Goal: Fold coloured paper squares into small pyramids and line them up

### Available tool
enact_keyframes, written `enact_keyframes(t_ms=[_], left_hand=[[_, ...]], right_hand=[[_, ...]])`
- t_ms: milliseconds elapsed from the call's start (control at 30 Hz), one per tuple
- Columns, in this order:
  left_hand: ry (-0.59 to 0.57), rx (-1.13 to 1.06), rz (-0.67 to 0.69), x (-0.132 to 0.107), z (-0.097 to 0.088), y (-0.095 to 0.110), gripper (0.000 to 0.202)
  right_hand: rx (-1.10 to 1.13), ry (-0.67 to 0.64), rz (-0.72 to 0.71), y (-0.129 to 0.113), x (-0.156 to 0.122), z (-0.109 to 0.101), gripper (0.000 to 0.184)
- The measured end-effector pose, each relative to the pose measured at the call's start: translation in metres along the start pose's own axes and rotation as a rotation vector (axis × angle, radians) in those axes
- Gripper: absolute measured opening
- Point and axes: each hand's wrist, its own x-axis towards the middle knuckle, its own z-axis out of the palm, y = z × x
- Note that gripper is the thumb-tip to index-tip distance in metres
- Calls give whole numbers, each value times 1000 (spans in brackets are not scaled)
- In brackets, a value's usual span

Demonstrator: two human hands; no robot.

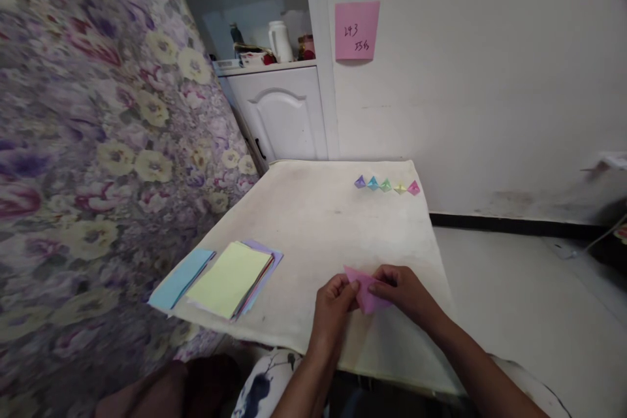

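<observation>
Near the front edge of the counter [313, 222], in the head view, a folded pink paper [369, 297] is between two bare hands, one corner pointing up and to the left. The left hand [334, 304] has its grip pinching the paper's left side, thumb on the near face. The right hand [400, 287] has its grip pinching the right side, thumb pressed on the face and fingers curled behind. Whether the paper touches the counter I cannot tell.

Well apart to the left lies a stack [230, 277] of sheets, yellow on top, with purple and blue edges showing beneath it on the right. Just beside it, further left, blue sheets [180, 279] reach the counter's edge.

Toward the far right corner, five small folded shapes stand in a row: purple [360, 181], blue [373, 183], green [385, 185], yellow [400, 189] and pink [414, 188].

Beyond, a pink note [356, 31] with dark handwriting is on the wall [470, 78]. Left of it, a white jug [280, 42] stands on a shelf above a cabinet door [284, 114]. Flowered cloth [122, 144] hangs at the left.
</observation>
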Motion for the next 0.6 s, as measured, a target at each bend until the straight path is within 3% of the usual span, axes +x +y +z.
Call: enact_keyframes(t_ms=[433,600], left_hand=[[159,81,68,0,-4,11,25],[7,68,-17,-4,3,9,30]], right_hand=[[102,-134,104,5,1,-3,20],[152,-117,95,5,1,-4,22]])
